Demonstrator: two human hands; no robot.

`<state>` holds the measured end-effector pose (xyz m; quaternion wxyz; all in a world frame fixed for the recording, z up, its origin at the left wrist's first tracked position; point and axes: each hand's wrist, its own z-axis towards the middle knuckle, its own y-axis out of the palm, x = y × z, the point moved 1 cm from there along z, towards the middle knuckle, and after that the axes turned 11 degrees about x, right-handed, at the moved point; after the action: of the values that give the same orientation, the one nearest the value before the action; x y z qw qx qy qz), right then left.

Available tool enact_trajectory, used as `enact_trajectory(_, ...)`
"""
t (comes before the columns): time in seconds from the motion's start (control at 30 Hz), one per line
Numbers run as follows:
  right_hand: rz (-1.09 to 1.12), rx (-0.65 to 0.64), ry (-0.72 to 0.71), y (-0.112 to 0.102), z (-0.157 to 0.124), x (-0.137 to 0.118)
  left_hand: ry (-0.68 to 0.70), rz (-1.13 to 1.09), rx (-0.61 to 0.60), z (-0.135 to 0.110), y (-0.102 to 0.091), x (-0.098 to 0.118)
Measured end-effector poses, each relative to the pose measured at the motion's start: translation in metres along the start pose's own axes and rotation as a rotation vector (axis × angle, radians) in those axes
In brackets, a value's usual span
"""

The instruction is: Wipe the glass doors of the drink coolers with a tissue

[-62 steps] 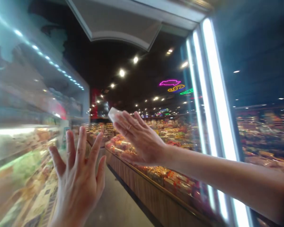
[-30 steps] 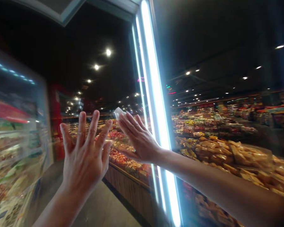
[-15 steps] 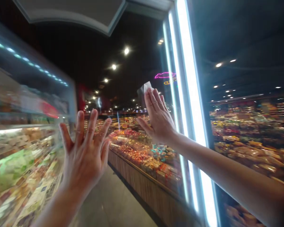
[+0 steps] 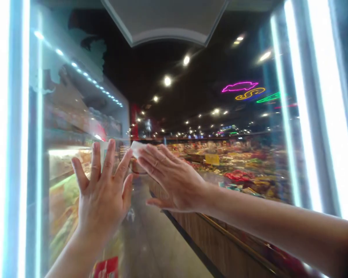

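Observation:
My left hand (image 4: 100, 200) is raised at the left of centre with its fingers spread, palm facing away from me, and nothing shows in it. To its right, my right hand (image 4: 175, 181) lies flat and slants to the left, its thumb held apart below. A small white tissue (image 4: 136, 148) sticks out from under the right fingertips, close to the left hand's fingers. Both palms seem to face a clear surface, but contact with it cannot be made out. The tissue is partly hidden by the fingers.
Bright light tubes (image 4: 324, 104) stand upright at the right, and more tubes (image 4: 24, 135) at the left. Beyond are a lit shelf case (image 4: 63, 166), an aisle floor (image 4: 150, 239), a wood-sided display counter (image 4: 203, 235) and a red sign (image 4: 106, 267). Neon shapes (image 4: 240, 86) hang at upper right.
The view has swung left, bringing the left light tubes in. My right hand with the tissue has moved down and left, close to my left hand, which keeps its spread pose.

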<state>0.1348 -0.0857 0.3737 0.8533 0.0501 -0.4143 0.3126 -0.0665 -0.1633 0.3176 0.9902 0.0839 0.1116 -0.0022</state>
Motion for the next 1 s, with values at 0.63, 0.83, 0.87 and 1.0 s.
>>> enact_trajectory(0.63,0.02,0.049,-0.068,0.052,0.06,-0.093,-0.057,0.037,-0.014,-0.076,-0.034,-0.08)
enact_trajectory(0.83,-0.11,0.127,0.201,0.042,0.04,-0.086,-0.103,0.0,-0.049,-0.088,-0.037,-0.068)
enact_trajectory(0.87,-0.119,0.128,0.215,0.041,0.03,-0.09,-0.111,-0.01,-0.053,-0.091,-0.038,-0.063)
enact_trajectory(1.0,-0.047,0.047,0.047,0.039,-0.029,-0.113,-0.146,-0.055,-0.085,-0.105,-0.038,-0.034)
